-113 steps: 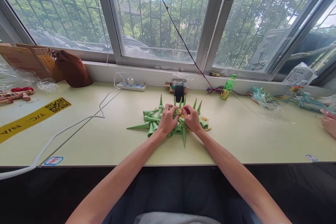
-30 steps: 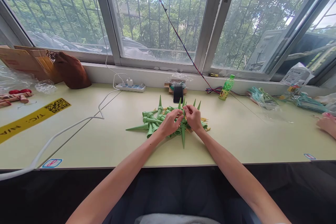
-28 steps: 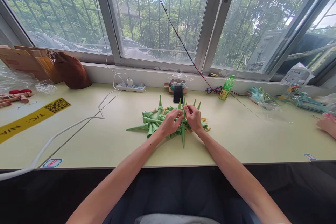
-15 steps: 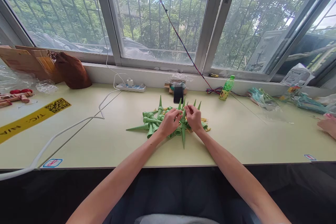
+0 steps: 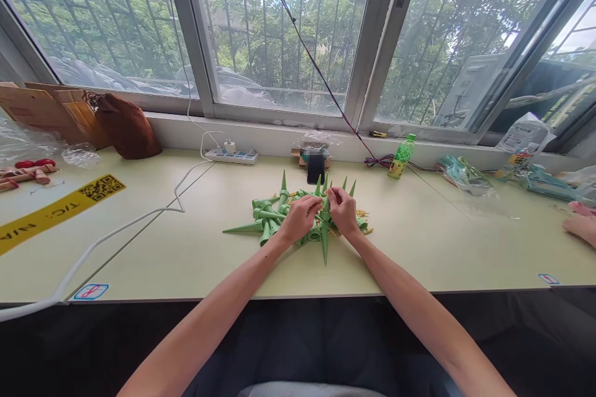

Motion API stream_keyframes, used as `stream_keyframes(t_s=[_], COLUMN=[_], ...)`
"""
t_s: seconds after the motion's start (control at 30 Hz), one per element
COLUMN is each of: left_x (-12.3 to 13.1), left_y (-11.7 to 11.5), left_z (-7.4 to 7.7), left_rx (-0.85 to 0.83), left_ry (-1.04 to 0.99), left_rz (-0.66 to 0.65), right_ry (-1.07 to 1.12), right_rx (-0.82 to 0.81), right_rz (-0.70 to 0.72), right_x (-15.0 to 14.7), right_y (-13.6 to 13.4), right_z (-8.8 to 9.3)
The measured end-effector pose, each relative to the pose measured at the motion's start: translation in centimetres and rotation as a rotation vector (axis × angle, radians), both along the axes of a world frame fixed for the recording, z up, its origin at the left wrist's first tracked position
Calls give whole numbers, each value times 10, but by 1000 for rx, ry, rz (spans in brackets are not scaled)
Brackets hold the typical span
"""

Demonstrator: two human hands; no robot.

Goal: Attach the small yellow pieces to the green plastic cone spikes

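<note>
A pile of green plastic plant-watering spikes (image 5: 267, 214) lies on the table, some standing point up and others on their sides. My left hand (image 5: 300, 218) is over the middle of the pile, its thumb and fingertips pinched together. Close beside it, my right hand (image 5: 343, 212) is also closed in a pinch, its fingertips near the upper part of an upright green spike. Whatever either hand holds is too small or too covered to name. Between my wrists, one green spike (image 5: 325, 245) points toward me. Small yellow pieces (image 5: 364, 214) lie at the pile's right side.
Behind the pile stands a black phone (image 5: 315, 170). A green drink bottle (image 5: 402, 157), a white power strip (image 5: 233, 156) and a brown bag (image 5: 128, 127) are along the window side. A white cable (image 5: 125, 217) crosses the left. Another person's hand (image 5: 580, 226) is at the far right.
The view has shifted very slightly. Both hands stay pinched over the pile, with only small finger movements.
</note>
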State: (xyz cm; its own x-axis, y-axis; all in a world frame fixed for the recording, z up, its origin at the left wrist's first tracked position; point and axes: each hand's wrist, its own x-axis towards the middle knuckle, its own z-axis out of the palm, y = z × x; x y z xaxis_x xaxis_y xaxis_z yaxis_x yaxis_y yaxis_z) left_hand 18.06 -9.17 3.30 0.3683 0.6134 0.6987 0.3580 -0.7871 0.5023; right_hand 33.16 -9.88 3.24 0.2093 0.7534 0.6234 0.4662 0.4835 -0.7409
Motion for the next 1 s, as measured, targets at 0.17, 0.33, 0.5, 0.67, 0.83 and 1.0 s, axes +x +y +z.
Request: stream_keyframes(t_s=[0.17,0.33,0.5,0.67,0.83,1.0], left_x=[-1,-2,-3,-2,-1,-2], left_y=[-1,-1,2,1,0,1], left_z=[0,1,1,2,0,-3], left_rx=[-31,-21,-1,28,2,-20], left_ry=[-19,-56,-128,-113,-89,-78], left_rz=[-11,25,82,82,58,66], right_ry=[32,48,-29,-97,-74,-111], right_rx=[20,48,125,251,184,28], right_rz=[2,37,12,-180,-404,-338], right_x=[-2,-7,2,45,95,108], right_y=[-3,-5,-7,-1,20,32], right_z=[0,8,28,25,-2,-18])
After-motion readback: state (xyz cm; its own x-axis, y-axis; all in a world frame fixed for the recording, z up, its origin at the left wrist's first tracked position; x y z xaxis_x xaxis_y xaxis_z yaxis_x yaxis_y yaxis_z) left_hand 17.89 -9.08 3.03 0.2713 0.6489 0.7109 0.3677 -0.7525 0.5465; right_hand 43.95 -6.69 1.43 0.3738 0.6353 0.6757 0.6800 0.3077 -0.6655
